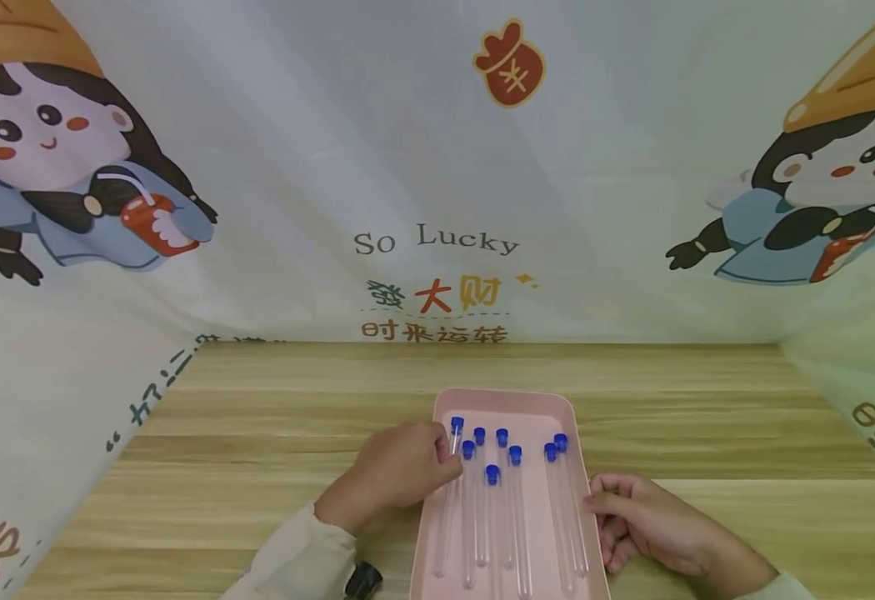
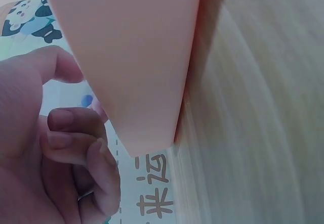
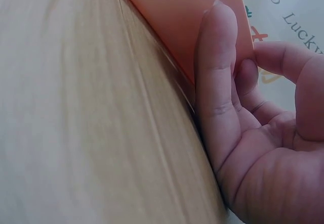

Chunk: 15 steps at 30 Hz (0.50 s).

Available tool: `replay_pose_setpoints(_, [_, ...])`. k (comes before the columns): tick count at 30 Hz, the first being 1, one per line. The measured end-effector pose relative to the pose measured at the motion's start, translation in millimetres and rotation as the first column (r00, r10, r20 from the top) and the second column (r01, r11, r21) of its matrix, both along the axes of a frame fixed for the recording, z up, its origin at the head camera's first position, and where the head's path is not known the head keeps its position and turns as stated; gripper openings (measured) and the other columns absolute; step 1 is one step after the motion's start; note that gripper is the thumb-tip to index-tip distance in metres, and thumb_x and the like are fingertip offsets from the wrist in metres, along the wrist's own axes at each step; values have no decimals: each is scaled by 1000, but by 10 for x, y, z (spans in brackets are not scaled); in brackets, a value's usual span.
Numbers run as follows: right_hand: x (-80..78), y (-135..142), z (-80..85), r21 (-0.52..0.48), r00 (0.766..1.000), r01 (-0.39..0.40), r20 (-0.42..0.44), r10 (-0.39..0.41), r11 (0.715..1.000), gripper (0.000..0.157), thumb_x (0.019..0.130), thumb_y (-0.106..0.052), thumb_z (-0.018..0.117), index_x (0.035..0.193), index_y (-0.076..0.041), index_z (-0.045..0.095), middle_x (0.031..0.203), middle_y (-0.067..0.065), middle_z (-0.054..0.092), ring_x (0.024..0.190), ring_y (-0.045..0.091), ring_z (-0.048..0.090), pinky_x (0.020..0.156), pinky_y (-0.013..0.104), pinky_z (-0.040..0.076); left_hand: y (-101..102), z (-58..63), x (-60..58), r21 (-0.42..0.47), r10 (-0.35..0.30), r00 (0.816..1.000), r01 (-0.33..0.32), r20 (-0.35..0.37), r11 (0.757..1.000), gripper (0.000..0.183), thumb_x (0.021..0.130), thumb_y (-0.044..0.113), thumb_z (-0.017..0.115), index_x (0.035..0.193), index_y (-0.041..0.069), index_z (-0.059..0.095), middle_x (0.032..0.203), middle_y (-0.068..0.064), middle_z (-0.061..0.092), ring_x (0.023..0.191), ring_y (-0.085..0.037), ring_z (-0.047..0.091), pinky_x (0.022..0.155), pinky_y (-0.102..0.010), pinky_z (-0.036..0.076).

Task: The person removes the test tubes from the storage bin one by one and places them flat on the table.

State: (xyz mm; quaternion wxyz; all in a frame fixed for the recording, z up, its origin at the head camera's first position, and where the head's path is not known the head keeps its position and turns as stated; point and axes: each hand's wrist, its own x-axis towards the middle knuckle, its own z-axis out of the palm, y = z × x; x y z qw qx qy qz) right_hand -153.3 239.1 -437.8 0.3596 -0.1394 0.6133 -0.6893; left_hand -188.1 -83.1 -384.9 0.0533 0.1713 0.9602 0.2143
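Left hand [image 1: 400, 467]: fingers curled, reaching over the tray's left edge; thumb and forefinger pinch one tube below its cap.

Tube [image 1: 447, 508]: slim, clear, blue-capped; directly at the fingertips, its cap end seemingly raised above the rim, its foot towards the person. Judged light, stiff and smooth, apt to roll or slip. Glass or plastic, I cannot tell from here; best treated as fragile. Best hold: a gentle pinch just under the cap, leaving the thin shaft unstrained.

Right hand [image 1: 647, 521]: thumb and finger pinch the tray's right rim, another finger laid against the outer wall.

Tray [image 1: 538, 417]: pink, shallow, between the two hands. Probably light and fairly rigid; best held by its rim.

Other tubes [image 1: 520, 525]: seven, same pattern, lying in the tray to the right of the left hand, caps at the far end. Five cluster nearer that hand; two lie apart, beside the right wall.

Desk [image 1: 295, 417]: wood-grained, beneath the tray.

Cloth [image 1: 280, 167]: printed, hung behind.
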Motion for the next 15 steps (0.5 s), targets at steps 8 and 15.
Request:
replay_pose_setpoints(8, [13, 1, -32, -11, 1000, -6, -2, 6, 1000, 14, 104, -14, 46, 92, -11, 52, 78, 0, 65, 66, 11, 67, 63, 28, 58, -34, 15, -10, 87, 15, 1000, -17, 23, 996, 22, 91, 37, 59, 76, 21, 56, 58, 7, 46, 52, -10, 45, 49, -28, 35])
replay_pose_setpoints(15, [19, -11, -1, 10, 1000, 16, -16, -16, 1000, 13, 103, -14, 48, 91, -12, 53, 77, 0, 66, 66, 11, 67, 63, 30, 58, -101, 70, -51, 167, 37, 999, -42, 32, 985, 20, 92, 32, 56, 76, 19, 55, 63, 5, 49, 54, -12, 45, 51, -29, 36])
